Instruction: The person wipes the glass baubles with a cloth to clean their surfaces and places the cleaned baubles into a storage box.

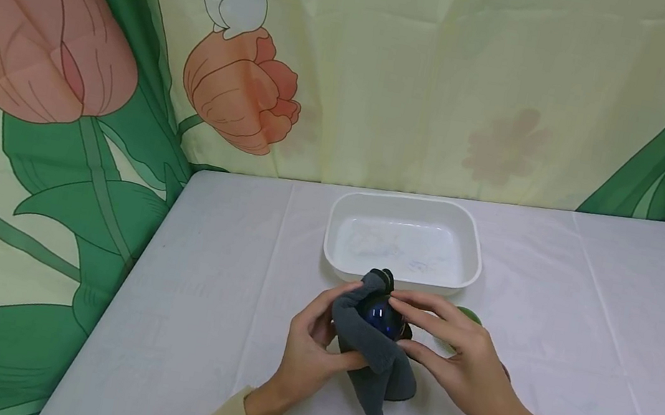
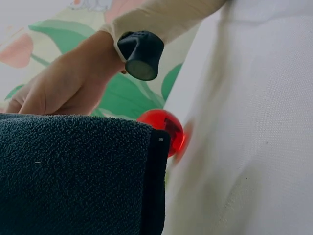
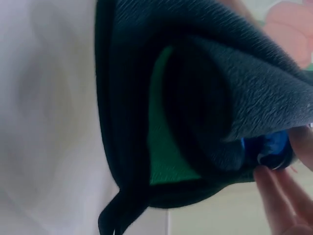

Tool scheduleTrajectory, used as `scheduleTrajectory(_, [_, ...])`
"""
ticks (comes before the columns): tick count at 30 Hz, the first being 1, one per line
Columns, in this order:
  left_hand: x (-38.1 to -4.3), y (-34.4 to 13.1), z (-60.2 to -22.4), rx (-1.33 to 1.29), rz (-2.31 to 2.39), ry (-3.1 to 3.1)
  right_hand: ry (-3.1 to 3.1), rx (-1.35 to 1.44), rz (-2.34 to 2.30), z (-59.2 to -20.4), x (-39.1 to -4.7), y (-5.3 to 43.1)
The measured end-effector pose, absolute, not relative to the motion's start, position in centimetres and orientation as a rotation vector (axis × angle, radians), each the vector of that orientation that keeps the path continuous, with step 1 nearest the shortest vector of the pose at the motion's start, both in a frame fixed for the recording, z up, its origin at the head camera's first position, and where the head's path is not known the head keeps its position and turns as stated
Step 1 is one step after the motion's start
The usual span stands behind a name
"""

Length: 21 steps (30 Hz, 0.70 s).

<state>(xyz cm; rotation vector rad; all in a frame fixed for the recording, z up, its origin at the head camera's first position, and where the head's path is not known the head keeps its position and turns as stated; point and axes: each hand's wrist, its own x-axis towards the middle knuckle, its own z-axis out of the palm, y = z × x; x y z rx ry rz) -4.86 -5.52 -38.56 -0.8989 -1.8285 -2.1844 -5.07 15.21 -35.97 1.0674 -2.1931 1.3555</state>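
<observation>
A dark grey terry cloth (image 1: 387,372) is wrapped partly round a shiny dark blue ball (image 1: 379,314). My left hand (image 1: 310,349) grips the cloth from the left side, thumb in front. From the right, my right hand (image 1: 471,360) pinches the ball between its thumb and fingertips. In the right wrist view, the blue ball (image 3: 269,147) peeks out of the cloth's fold (image 3: 195,98), beside the fingers (image 3: 271,196). The cloth's green patch (image 3: 168,142) and a loop at its corner show there too.
A white rectangular tub (image 1: 331,258) stands just beyond my hands on the white-covered table (image 1: 215,290). A red ball (image 2: 155,120) rests on the table, partly behind the cloth. Something round and green (image 1: 470,315) shows behind my right hand. A printed curtain (image 1: 388,100) hangs behind.
</observation>
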Motion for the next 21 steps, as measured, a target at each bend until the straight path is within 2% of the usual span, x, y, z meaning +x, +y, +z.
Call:
scheduleTrajectory(7, [-4.7, -5.4, -38.1, -0.881, -2.158, -1.818, -2.229, 1.036, 1.407, -33.6, -4.5, 14.6])
scheduleTrajectory(21, [-4.6, -5.4, -37.9, -0.84, -2.166, -1.802, -2.067, 1.193, 1.232, -36.3, -5.5, 14.9])
